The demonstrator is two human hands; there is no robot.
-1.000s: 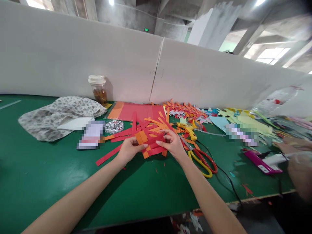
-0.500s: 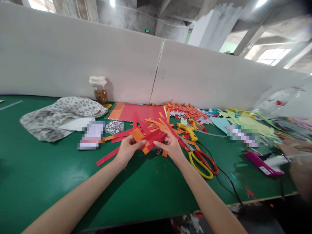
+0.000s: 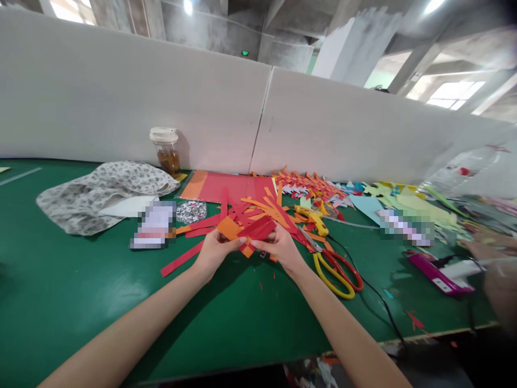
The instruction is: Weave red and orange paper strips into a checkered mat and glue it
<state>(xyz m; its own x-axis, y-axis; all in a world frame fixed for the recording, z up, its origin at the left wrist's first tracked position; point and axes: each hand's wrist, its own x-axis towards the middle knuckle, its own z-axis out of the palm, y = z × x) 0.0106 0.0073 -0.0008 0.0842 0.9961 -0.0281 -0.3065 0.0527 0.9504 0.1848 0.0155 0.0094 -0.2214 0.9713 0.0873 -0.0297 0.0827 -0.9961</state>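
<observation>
Between my hands, a little above the table, is a piece of folded red and orange paper strips (image 3: 258,230), crossed over each other. My left hand (image 3: 216,250) pinches its orange side, thumb on top. On the red side, my right hand (image 3: 281,249) grips with thumb and fingers. Both thumbs nearly meet at the small orange point in the middle. Fingers behind the paper are partly hidden. Loose red and orange paper strips (image 3: 238,207) lie just beyond. Scissors with one yellow and one red handle (image 3: 333,275) rest right of my right hand.
A yellow glue gun (image 3: 313,218) lies behind the scissors, its cable trailing right. Leftward are a phone (image 3: 153,226), a patterned cloth (image 3: 105,194) and a lidded cup (image 3: 166,153). A magenta tool (image 3: 438,275) lies near another person's hand (image 3: 496,245) at far right.
The thumbs have drawn closer together at the paper's middle. The red strip now stands more folded up, and the orange part is tilted differently.
</observation>
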